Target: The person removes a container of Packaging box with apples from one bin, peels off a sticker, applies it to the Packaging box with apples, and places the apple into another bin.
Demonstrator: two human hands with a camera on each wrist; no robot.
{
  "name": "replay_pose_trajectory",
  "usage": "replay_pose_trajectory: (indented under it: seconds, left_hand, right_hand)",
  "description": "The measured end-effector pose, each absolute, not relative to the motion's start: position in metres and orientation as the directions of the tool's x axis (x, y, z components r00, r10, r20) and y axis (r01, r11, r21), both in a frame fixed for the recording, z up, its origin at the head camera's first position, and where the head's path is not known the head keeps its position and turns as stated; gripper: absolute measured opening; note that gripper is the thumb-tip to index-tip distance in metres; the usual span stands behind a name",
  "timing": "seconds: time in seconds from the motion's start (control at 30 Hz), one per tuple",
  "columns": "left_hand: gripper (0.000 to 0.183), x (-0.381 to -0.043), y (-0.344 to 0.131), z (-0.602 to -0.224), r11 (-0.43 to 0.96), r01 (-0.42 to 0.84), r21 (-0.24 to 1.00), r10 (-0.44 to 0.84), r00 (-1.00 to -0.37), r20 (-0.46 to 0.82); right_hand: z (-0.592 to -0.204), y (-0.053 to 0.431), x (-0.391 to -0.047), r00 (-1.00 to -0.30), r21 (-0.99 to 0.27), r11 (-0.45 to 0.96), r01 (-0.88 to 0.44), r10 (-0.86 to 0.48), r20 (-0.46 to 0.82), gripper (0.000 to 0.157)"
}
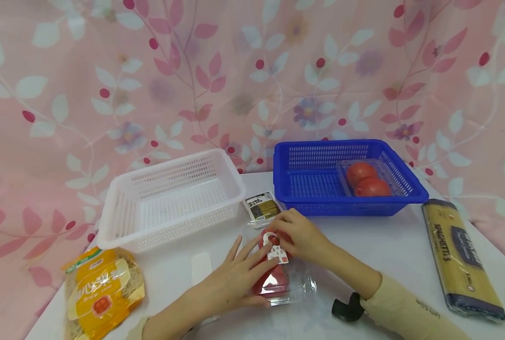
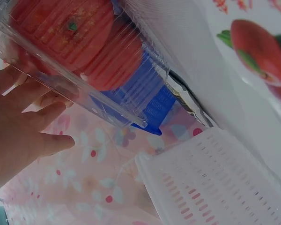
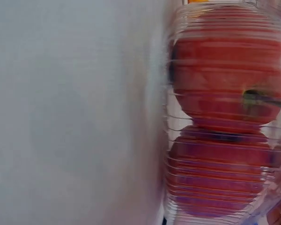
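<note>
- On the worktop [image 1: 399,248], before the white basket [image 1: 184,229] and the blue basket [image 1: 341,209], sat the clear box [image 1: 276,282].
- I judged the step to be work at its white label [image 1: 282,255]; the next move called for a steadied box.
- The left hand [image 1: 235,279] lay with fingers spread on the box, gripping nothing; the right hand [image 1: 302,234] bent over it, pinching or not, I couldn't tell.
- Red tomatoes [image 3: 225,77] showed through ridged plastic.
</note>
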State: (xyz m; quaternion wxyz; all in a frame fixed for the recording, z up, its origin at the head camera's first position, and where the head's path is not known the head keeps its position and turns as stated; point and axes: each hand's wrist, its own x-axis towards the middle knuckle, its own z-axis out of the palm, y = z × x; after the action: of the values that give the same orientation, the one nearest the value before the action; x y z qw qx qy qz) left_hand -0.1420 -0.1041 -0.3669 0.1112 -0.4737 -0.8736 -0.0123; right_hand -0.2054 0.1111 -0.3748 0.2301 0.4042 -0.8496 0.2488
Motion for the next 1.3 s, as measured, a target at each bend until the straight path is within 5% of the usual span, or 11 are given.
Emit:
replay_pose_trajectory:
  seconds: [0.27, 0.7, 0.97, 1.3]
  left_hand:
    - [0.076, -0.141, -0.104, -0.369, 0.554, 0.830, -0.066, 0.820, -0.530, 0.216]
    - [0.077, -0.141, -0.101, -0.372, 0.550, 0.834, -0.035, 0.816, -0.528, 0.234]
    - [0.077, -0.140, -0.100, -0.372, 0.570, 0.818, -0.073, 0.808, -0.542, 0.229]
    - [0.070, -0.127, -0.098, -0.372, 0.695, 0.714, 0.085, 0.712, -0.700, 0.057]
  right_hand:
    - [-0.373, 0.116, -0.204, -0.527, -0.140, 0.542, -0.829, -0.672, 0.521, 0.022]
    - [-0.361, 0.122, -0.186, -0.642, -0.047, 0.653, -0.756, -0.727, 0.243, 0.044]
    - [-0.360, 0.120, -0.179, -0.648, 0.039, 0.666, -0.745, -0.737, 0.191, 0.049]
    - [-0.359, 0.117, -0.168, -0.723, -0.003, 0.726, -0.688, -0.685, 0.087, 0.054]
